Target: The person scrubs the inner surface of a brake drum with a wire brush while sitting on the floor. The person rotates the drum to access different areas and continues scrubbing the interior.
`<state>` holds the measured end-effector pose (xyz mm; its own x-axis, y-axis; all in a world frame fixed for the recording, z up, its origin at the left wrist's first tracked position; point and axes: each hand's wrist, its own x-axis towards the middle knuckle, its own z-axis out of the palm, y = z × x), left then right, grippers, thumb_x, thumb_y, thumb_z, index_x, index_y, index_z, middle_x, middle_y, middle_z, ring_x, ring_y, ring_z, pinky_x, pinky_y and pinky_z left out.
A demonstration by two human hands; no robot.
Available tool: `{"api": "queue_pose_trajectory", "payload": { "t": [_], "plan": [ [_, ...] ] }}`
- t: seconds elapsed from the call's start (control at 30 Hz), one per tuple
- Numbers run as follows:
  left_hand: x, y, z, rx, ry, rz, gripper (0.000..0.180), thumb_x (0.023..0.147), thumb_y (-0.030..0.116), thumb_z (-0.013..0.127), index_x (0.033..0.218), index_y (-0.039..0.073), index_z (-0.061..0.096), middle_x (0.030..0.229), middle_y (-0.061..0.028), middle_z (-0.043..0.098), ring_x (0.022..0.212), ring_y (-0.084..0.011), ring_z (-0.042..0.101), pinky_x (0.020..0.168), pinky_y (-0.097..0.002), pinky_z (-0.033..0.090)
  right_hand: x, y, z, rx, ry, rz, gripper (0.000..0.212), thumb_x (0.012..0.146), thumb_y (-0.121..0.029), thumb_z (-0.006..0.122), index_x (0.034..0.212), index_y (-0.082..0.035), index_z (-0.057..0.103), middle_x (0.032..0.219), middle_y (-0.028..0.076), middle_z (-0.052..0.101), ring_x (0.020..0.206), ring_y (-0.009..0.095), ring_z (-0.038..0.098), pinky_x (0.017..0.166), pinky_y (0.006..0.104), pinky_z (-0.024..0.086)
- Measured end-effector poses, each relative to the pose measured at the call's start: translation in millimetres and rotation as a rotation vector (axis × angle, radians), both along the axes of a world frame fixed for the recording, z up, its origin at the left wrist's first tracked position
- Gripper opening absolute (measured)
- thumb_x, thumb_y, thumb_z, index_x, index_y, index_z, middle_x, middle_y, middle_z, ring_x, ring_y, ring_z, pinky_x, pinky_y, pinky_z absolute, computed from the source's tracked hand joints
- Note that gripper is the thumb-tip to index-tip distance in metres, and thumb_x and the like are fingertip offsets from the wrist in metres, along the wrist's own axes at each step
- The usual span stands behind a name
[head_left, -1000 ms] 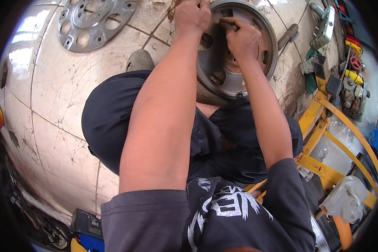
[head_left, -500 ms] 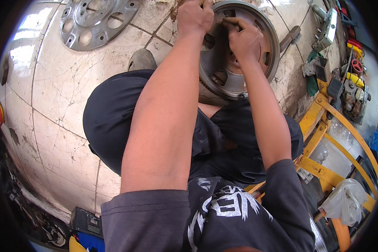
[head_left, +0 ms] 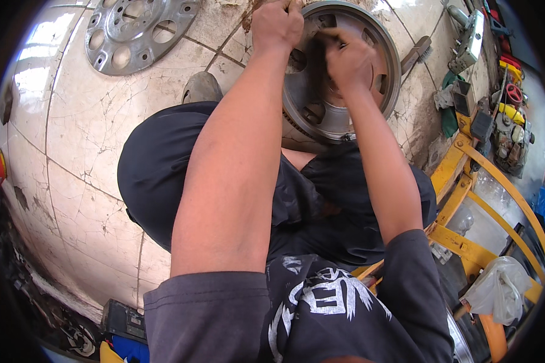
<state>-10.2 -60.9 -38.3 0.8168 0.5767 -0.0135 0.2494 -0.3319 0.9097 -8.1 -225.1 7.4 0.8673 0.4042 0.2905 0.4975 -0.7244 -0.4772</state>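
Observation:
A round metal flywheel with toothed edge and several openings stands in front of my legs, at the top of the view. My left hand is curled into a fist at its upper left rim, seemingly gripping the edge; the fingertips are hidden. Over the flywheel's face is my right hand, its fingers bent and pressed together, slightly smeared by motion. Whatever lies under those fingers cannot be made out. Dark shadow covers the flywheel's middle.
A flat silver plate with round holes lies on the tiled floor at far left. A wire brush rests right of the flywheel. Further right are a yellow metal frame, a clear plastic bag and assorted tools.
My right hand has shifted slightly left and down across the flywheel's face. The flywheel and my left hand have moved a little to the left in view.

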Motion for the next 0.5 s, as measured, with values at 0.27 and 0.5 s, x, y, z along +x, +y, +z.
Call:
{"api": "queue_pose_trajectory", "payload": {
  "t": [0.27,0.5],
  "plan": [
    [-2.0,-0.9,5.5,-0.023,0.017,0.009,0.038,0.099,0.035,0.058,0.099,0.003,0.079,0.101,-0.0263,0.074,0.101,-0.0439,0.070,0.092,-0.0493,0.054,1.7,-2.5,-1.4,0.041,-0.011,0.000,0.019,0.082,-0.012,0.076,0.099,-0.015,0.083,0.095,0.014,0.078,0.086,0.031,0.076,0.080,0.0378,0.059],
    [0.3,-1.9,-3.3,-0.007,-0.011,0.023,0.038,0.099,0.035,0.059,0.101,0.003,0.079,0.101,-0.0263,0.074,0.099,-0.0450,0.071,0.092,-0.0496,0.054,-6.6,1.3,-2.8,-0.066,-0.018,0.092,0.025,0.078,-0.009,0.074,0.101,-0.013,0.082,0.093,0.015,0.077,0.084,0.034,0.074,0.077,0.0405,0.058]
  ]
}}
